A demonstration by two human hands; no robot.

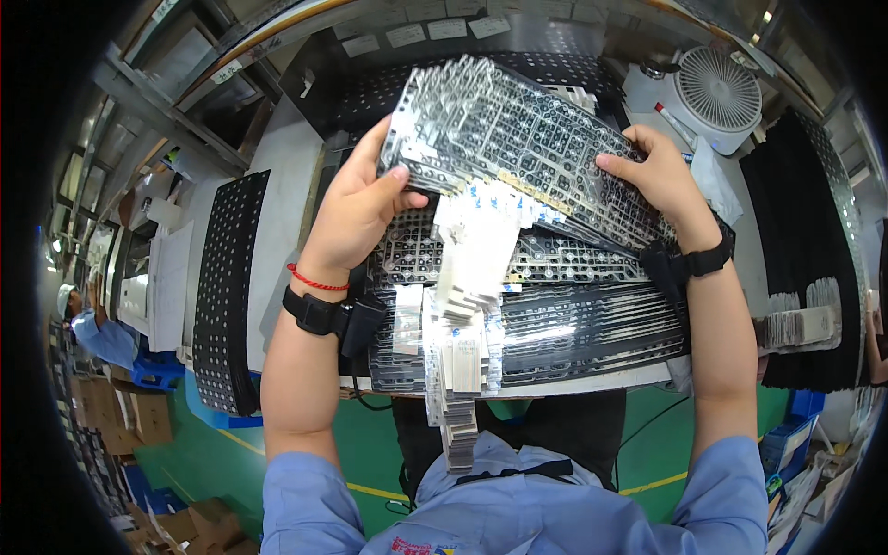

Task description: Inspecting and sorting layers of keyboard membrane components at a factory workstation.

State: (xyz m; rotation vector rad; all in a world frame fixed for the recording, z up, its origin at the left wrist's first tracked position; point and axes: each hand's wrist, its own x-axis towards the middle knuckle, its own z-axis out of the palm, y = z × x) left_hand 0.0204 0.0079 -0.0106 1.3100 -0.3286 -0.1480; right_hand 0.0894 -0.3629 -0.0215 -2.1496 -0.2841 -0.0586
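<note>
Between my hands is a tilted stack of thin keyboard sheets (pixel 518 125), black and silver with rows of key-shaped cutouts. My left hand (pixel 361 203) grips its left edge, thumb over the top sheet. My right hand (pixel 661 180) holds the right side, thumb on top and fingers partly hidden. White flat tails (pixel 476 245) hang from the stack's near edge. Underneath lie more keyboard sheets (pixel 407 250), and nearer to me is a fanned pile of them (pixel 592 333). Its tails (pixel 460 435) droop over the table's front edge. Both wrists wear black straps.
A white round fan (pixel 720 97) stands at the back right. A black dotted mat (pixel 231 287) lies at left, and a black cloth-like surface (pixel 786 213) at right carries more sheet tails (pixel 805 326). Far left, another person's blue sleeve (pixel 102 338) shows. Cardboard boxes (pixel 120 412) sit below.
</note>
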